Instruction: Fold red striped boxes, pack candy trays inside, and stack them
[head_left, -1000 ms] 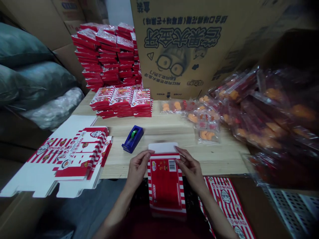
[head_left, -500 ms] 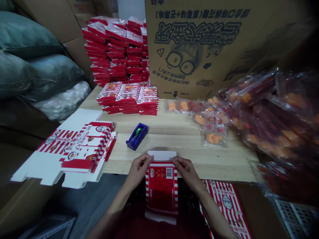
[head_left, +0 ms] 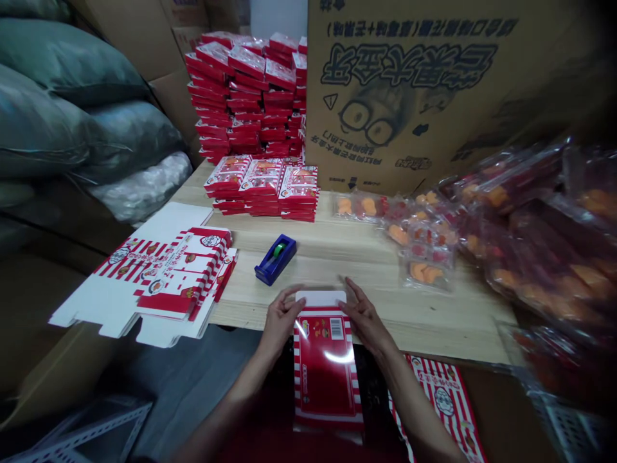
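I hold a red-and-white striped carton (head_left: 326, 366) upright against the front edge of the wooden table (head_left: 366, 270). My left hand (head_left: 282, 318) grips its upper left corner and my right hand (head_left: 364, 315) its upper right corner, fingers partly stretched along the white top flap (head_left: 321, 298). A barcode shows on the carton's face. Just beyond the flap, to the left, lies a blue tape dispenser (head_left: 275, 258).
A stack of flat unfolded cartons (head_left: 164, 276) lies at the table's left. Piles of filled red boxes (head_left: 263, 183) stand at the back beside a big cardboard box (head_left: 409, 90). Bagged orange and red sweets (head_left: 427, 247) cover the right side. Another striped carton (head_left: 441, 402) lies low right.
The view has shifted, moving everything right in the frame. The carton sits slightly lower and a glare now shows on its face; my fingers have spread further along the flap.
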{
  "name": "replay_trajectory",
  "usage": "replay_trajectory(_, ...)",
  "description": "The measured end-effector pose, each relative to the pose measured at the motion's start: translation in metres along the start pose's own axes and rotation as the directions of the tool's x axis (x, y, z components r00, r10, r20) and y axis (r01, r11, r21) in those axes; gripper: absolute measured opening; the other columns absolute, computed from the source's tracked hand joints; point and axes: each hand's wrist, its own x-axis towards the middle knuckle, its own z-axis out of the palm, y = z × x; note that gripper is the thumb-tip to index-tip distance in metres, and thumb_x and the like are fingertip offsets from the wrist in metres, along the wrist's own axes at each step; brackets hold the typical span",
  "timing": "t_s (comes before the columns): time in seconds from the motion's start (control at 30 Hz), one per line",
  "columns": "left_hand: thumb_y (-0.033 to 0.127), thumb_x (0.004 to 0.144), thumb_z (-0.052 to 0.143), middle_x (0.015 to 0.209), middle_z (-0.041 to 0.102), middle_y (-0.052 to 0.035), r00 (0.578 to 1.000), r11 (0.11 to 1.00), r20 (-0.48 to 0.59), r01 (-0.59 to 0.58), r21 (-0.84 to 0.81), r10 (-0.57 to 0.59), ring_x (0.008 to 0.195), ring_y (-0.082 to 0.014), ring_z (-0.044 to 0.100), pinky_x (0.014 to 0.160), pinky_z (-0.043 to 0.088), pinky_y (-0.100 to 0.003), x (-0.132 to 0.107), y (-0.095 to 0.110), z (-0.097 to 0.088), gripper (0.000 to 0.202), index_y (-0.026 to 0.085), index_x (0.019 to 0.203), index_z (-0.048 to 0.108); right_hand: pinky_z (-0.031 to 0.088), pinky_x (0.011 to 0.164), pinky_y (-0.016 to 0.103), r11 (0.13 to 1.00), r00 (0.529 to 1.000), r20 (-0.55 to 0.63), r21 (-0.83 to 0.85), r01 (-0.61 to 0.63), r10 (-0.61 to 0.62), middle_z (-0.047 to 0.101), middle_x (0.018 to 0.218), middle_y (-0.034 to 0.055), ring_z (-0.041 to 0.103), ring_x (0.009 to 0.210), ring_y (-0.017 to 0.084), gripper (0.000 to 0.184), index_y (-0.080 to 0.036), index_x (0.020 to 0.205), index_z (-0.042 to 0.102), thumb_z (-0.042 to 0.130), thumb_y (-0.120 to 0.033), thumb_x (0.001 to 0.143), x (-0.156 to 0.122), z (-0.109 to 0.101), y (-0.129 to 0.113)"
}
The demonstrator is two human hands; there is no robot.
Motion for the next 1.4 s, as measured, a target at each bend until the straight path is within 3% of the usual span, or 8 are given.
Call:
replay_trajectory(0.17,0.034,0.076,0.084,0.132,0.072,-0.0126,1.0,0.996,0.018,-0.022,-0.086,0.024,0.107,-0.0264,0.073,0.087,0.057,-0.033,0.005,-0.01,0.001,0.035,0.017,0.106,0.078,0.057,0.097,0.046,0.999,0.999,0.019,-0.01,-0.033,0.034,0.082,0.108,0.0081,0.077,0.099,0.028,0.05,-0.022,0.11,0.079,0.089,-0.05,0.07,-0.001,-0.006,0.012)
replay_trajectory(0.37,0.038,0.086,0.077,0.116,0.079,-0.0118,0.975,0.997,0.211,0.071,0.015,-0.072,0.101,-0.0256,0.075,0.095,0.055,-0.038,0.008,-0.003,-0.009,0.038,0.018,0.118,0.078,0.044,0.113,0.046,0.997,0.998,0.057,-0.073,0.016,-0.012,0.077,0.124,0.0094,0.067,0.123,0.029,0.04,-0.025,0.108,0.082,0.085,-0.049,0.077,-0.008,-0.024,0.007)
replay_trajectory(0.63,0.036,0.093,0.068,0.131,0.073,-0.0116,0.902,0.904,0.432,-0.19,0.384,0.005,0.127,-0.0308,0.065,0.109,0.048,-0.046,0.004,0.013,-0.014,0.025,0.023,0.11,0.082,0.041,0.116,0.052,0.96,0.974,0.22,-0.261,0.106,-0.048,0.077,0.126,0.0068,0.066,0.126,0.028,0.026,-0.032,0.106,0.082,0.074,-0.049,0.089,-0.02,-0.052,0.001)
replay_trajectory(0.73,0.039,0.094,0.067,0.124,0.076,-0.0117,0.896,0.887,0.444,-0.207,0.414,0.002,0.122,-0.0301,0.068,0.106,0.05,-0.044,0.005,0.016,-0.008,0.028,0.022,0.111,0.081,0.043,0.115,0.05,0.947,0.967,0.254,-0.305,0.098,-0.018,0.076,0.129,0.0067,0.066,0.126,0.028,0.03,-0.032,0.109,0.081,0.076,-0.052,0.087,-0.022,-0.052,-0.006)
replay_trajectory(0.87,0.041,0.094,0.067,0.112,0.08,-0.0119,0.887,0.857,0.461,-0.22,0.465,-0.023,0.106,-0.0272,0.073,0.096,0.054,-0.039,0.014,0.024,0.003,0.028,0.018,0.1,0.082,0.055,0.1,0.044,0.944,0.982,0.189,-0.318,0.088,-0.028,0.082,0.107,0.0066,0.075,0.103,0.026,0.027,-0.026,0.093,0.083,0.078,-0.051,0.086,-0.019,-0.045,-0.016)
replay_trajectory(1.07,0.038,0.094,0.068,0.126,0.076,-0.0096,0.786,0.776,0.6,-0.284,0.562,-0.147,0.114,-0.0268,0.07,0.099,0.052,-0.039,0.026,0.038,0.011,0.035,0.025,0.126,0.075,0.052,0.106,0.044,0.921,0.95,0.312,-0.37,0.123,-0.001,0.079,0.121,0.0054,0.071,0.117,0.026,0.036,-0.029,0.113,0.08,0.079,-0.05,0.084,-0.01,-0.045,-0.021)
replay_trajectory(1.2,0.039,0.094,0.066,0.109,0.081,-0.0084,0.82,0.7,0.567,-0.359,0.618,-0.079,0.097,-0.0254,0.073,0.086,0.055,-0.034,0.028,0.038,0.018,0.03,0.022,0.116,0.08,0.06,0.089,0.039,0.923,0.971,0.235,-0.364,0.124,-0.038,0.084,0.102,0.0047,0.078,0.092,0.023,0.034,-0.026,0.106,0.082,0.08,-0.049,0.081,-0.007,-0.049,-0.018)
replay_trajectory(1.4,0.038,0.093,0.065,0.087,0.08,-0.0073,0.854,0.717,0.514,-0.308,0.625,-0.081,0.077,-0.0213,0.071,0.069,0.051,-0.027,0.031,0.037,0.025,0.029,0.016,0.098,0.083,0.06,0.075,0.032,0.927,0.983,0.158,-0.348,0.14,-0.089,0.083,0.087,0.0027,0.076,0.075,0.019,0.031,-0.024,0.096,0.083,0.082,-0.05,0.079,-0.004,-0.045,-0.012)
